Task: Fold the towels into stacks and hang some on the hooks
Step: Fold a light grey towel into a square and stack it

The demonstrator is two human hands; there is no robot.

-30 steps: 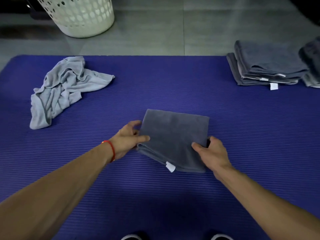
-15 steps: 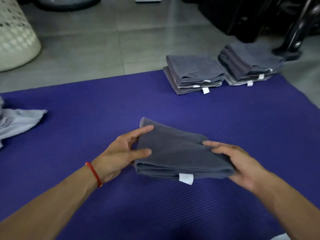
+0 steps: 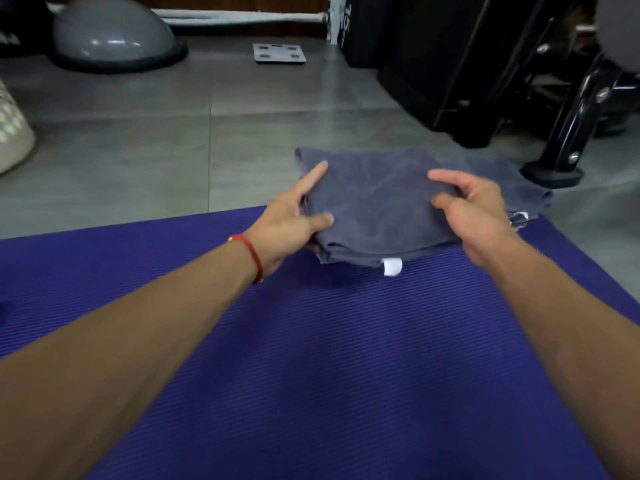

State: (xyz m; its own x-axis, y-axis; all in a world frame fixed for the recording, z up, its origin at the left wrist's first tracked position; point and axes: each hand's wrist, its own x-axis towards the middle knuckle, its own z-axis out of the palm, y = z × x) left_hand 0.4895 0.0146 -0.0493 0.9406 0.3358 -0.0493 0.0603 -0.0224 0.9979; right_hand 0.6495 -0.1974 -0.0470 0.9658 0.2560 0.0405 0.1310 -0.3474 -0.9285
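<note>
A folded dark grey towel (image 3: 377, 206) with a white tag on its near edge is held at the far right edge of the purple mat (image 3: 311, 358). My left hand (image 3: 291, 223) pinches its left side, thumb on top and forefinger stretched along the edge. My right hand (image 3: 474, 209) grips its right side with the fingers curled over the top. The towel covers the stack beneath it; only a pale layer edge shows under my left hand. A second stack of folded grey towels (image 3: 519, 188) lies just right of it, partly hidden by my right hand.
Beyond the mat is grey tiled floor. A white perforated laundry basket (image 3: 14, 133) sits at the left edge. A grey balance dome (image 3: 110, 32) and a bathroom scale (image 3: 280, 53) are at the back. A black equipment frame (image 3: 571, 133) stands close behind the stacks.
Both hands lifted the folded towel from the middle of the mat and carried it far right, over the left stack. The crumpled light towel and most of the basket left the view.
</note>
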